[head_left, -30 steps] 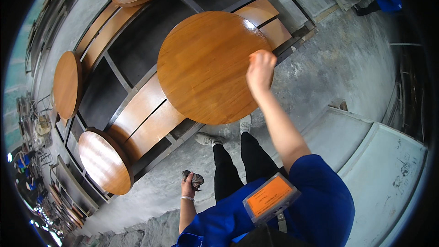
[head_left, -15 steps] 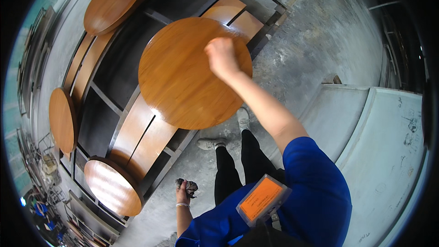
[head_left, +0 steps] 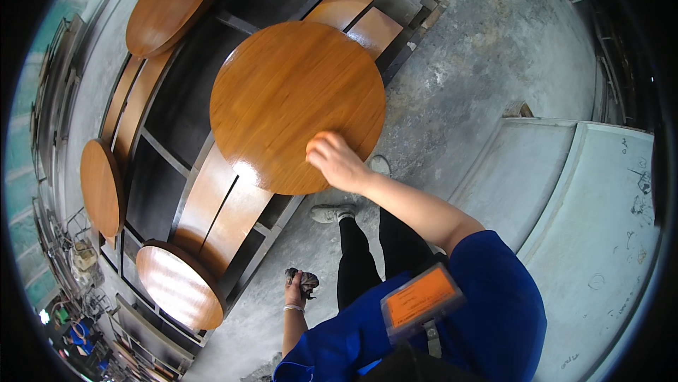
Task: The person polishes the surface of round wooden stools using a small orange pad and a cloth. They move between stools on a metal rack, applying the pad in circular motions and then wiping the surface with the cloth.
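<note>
A round wooden tabletop (head_left: 282, 99), glossy orange-brown, lies on light boards over a dark metal frame in front of me. My right hand (head_left: 335, 161) reaches over its near right part, fingers closed and pressed down. A bit of something small and orange (head_left: 311, 147) shows at the fingertips; most of it is hidden under them, and its kind is unclear. Down at my side, away from the tabletop, my left hand (head_left: 292, 290) is closed around a crumpled dark rag (head_left: 306, 283).
More round tabletops (head_left: 173, 7) rest along the frame at the left, one of them (head_left: 180, 286) near its close end. Light boards (head_left: 212, 195) run under the main tabletop. To the right stand large pale panels (head_left: 586, 241). Concrete floor (head_left: 487, 64) stretches beyond the frame.
My right hand has moved from the tabletop's far right part toward its near edge, staying closed. My left hand with the rag has shifted slightly right in the picture.
</note>
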The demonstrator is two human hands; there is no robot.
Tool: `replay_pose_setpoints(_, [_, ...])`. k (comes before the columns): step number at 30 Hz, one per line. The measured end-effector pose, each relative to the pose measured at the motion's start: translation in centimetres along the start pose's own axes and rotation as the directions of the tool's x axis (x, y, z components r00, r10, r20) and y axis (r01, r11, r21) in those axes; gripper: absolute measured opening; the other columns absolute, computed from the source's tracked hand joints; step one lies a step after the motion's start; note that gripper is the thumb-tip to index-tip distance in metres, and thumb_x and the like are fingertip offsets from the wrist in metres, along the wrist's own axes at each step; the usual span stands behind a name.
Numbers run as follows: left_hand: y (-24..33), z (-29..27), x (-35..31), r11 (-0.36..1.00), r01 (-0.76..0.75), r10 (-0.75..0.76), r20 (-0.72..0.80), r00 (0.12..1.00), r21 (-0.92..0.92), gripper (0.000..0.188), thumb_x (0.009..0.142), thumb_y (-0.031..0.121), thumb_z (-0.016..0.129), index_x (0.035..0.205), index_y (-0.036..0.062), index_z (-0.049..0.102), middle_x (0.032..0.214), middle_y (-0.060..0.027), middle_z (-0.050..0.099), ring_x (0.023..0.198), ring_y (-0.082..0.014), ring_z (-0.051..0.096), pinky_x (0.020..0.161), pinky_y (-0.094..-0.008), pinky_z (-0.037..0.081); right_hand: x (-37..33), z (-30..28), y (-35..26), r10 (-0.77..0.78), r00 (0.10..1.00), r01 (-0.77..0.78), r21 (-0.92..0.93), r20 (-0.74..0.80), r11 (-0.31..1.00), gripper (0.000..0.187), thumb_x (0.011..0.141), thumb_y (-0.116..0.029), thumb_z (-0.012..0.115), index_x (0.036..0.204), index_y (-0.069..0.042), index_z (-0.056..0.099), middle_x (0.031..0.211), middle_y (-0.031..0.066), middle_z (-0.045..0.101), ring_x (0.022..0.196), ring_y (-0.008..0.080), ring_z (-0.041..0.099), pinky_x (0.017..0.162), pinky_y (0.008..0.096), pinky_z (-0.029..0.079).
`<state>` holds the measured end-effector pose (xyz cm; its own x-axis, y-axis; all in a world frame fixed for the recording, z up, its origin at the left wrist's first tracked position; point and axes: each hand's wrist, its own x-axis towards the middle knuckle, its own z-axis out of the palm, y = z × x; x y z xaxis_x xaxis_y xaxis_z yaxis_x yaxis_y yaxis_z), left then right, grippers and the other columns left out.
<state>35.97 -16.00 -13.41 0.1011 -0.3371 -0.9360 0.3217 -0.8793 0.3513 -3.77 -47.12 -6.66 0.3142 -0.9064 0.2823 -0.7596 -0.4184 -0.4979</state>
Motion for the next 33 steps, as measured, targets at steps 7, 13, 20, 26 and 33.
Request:
replay_pose_setpoints(7, [0.2,-0.1,-0.6,0.999,-0.042,0.042,0.012,0.999,0.014,0.028,0.099,0.026,0.078,0.111,0.0096,0.06,0.093,-0.0055,0.069,0.08,-0.0214,0.073,0.07,-0.0373,0.06,-0.3,-1.8,4.8,0.383,0.797,-0.445,-0.025,-0.466,0.895,0.009,0.099,-0.004,0.064,0.107,-0.004,0.068,0.124,0.0152,0.063,0.12,0.0378,0.054,0.107,0.0513,0.046])
replay_pose_setpoints(13, [0.4,0.4,-0.7,1.0,-0.02,0.02,-0.01,1.0,-0.009,0.03,0.097,0.026,0.08,0.112,0.0089,0.06,0.095,-0.0065,0.069,0.081,-0.0217,0.073,0.071,-0.0382,0.06,-1.5,-0.9,2.4,0.115,0.985,-0.125,-0.074,-0.132,0.989,0.015,0.097,-0.004,0.062,0.109,-0.005,0.07,0.124,0.0158,0.063,0.129,0.0414,0.052,0.113,0.0549,0.044])
replay_pose_setpoints(20, [-1.0,0.0,0.1,1.0,0.003,-0.004,-0.046,0.999,-0.029,0.033,0.097,0.027,0.081,0.116,0.0076,0.062,0.096,-0.0058,0.07,0.082,-0.0217,0.073,0.07,-0.0367,0.06,-1.8,-0.6,1.5,0.38,0.857,-0.432,-0.086,-0.347,0.898,0.012,0.098,-0.004,0.063,0.11,-0.003,0.068,0.125,0.0148,0.061,0.124,0.0402,0.052,0.109,0.0527,0.045])
replay_pose_setpoints(26, [-1.3,2.0,1.5,0.996,0.076,-0.078,-0.051,0.996,-0.037,0.027,0.1,0.025,0.078,0.116,0.0088,0.064,0.096,-0.0052,0.071,0.081,-0.0209,0.073,0.07,-0.0358,0.06,-3.5,7.0,-9.5,0.031,0.999,-0.029,0.042,-0.032,0.999,0.011,0.095,-0.01,0.068,0.105,-0.005,0.069,0.123,0.0143,0.063,0.126,0.0377,0.056,0.112,0.0532,0.045])
replay_pose_setpoints(33, [-0.5,2.7,2.0,0.996,0.001,0.001,0.026,1.0,-0.093,0.025,0.1,0.029,0.08,0.11,0.0107,0.065,0.093,-0.0036,0.072,0.08,-0.0192,0.073,0.07,-0.0348,0.06,-3.2,-1.3,0.1,0.368,0.828,-0.449,-0.108,-0.422,0.887,0.009,0.101,-0.006,0.062,0.108,-0.003,0.067,0.122,0.0144,0.06,0.12,0.0392,0.051,0.104,0.0541,0.044])
